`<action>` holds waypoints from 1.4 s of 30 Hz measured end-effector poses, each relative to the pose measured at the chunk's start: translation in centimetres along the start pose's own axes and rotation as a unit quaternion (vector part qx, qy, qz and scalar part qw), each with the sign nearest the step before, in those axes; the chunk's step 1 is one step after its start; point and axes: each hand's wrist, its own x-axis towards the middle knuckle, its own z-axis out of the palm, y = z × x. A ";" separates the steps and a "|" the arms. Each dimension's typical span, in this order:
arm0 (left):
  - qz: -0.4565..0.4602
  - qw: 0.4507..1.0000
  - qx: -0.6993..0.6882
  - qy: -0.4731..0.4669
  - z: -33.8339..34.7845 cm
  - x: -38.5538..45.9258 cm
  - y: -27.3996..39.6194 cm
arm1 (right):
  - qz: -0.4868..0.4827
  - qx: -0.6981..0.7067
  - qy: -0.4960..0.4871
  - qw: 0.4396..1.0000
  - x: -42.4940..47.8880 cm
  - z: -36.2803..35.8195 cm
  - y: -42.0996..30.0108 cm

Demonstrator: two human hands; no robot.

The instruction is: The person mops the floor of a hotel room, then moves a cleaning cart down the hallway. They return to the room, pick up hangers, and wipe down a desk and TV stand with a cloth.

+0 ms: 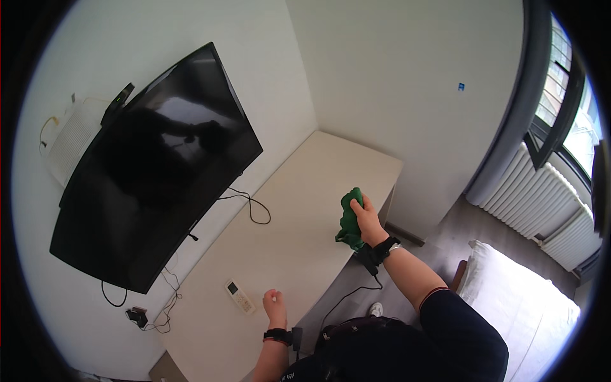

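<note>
My right hand (368, 217) grips a crumpled green cloth (351, 222), thumb on top, above the front edge of a long beige table (305, 191). The cloth's lower end hangs loosely below my fingers. Over the table's near part, my left hand (274, 305) has its fingers curled in, with no object plainly visible in it. Just left of that hand lies a white air-conditioner remote control (239, 296) with a small dark display. Both wrists wear black straps with devices, and a cable runs from the right one.
A black flat-screen television (157, 172) hangs on the wall over the table's back edge. Loose black cables (260, 210) reach the tabletop, and a power adapter (137, 316) sits at the wall. To my right are a white-covered bed (520, 310), a radiator (520, 196) and a window.
</note>
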 end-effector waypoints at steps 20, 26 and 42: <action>0.131 0.974 0.187 -0.011 8.8 4.4 6.2 | -0.077 -0.818 0.043 0.569 18.0 -8.7 4.0; 0.101 0.962 0.254 0.020 12.9 2.7 4.2 | -0.156 -0.801 -0.001 0.578 29.9 -15.7 1.3; 0.053 0.927 0.368 0.038 14.6 3.3 6.0 | -0.274 -0.660 -0.458 0.530 26.6 4.0 10.9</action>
